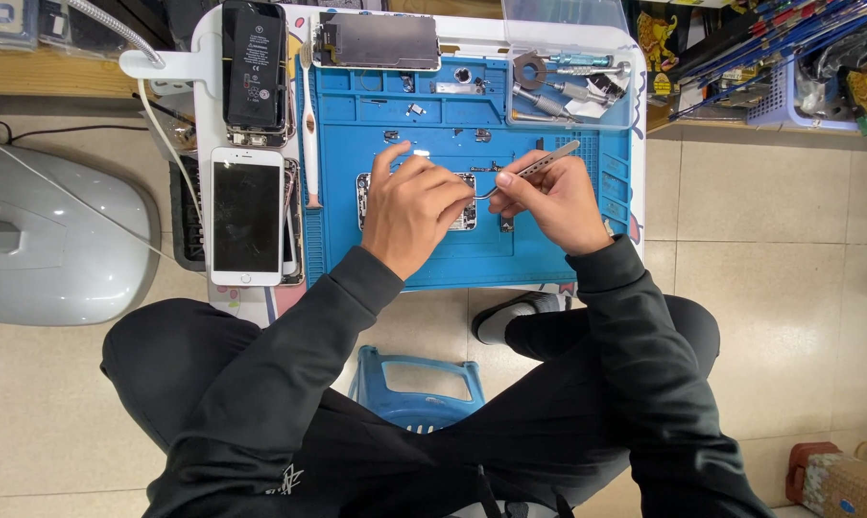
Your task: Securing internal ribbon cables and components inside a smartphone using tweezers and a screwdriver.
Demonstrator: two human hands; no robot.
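Tweezers point(539, 165) pinched in right hand point(548, 201); circuit board point(465, 213) pressed by left hand point(409, 206); metal tools held in clear tray point(572, 105).

A circuit board point(464, 203) lay in the middle of the mat point(548, 259), under the left hand point(409, 206). The right hand point(553, 201), just beside it, held tweezers point(539, 165). A phone point(247, 216) lay left of the mat, with a battery point(254, 67) behind it. A tray point(572, 82) sat on the mat's far right corner.

white phone point(246, 215), black battery point(253, 65), clear parts box point(568, 82), blue stool point(416, 388)
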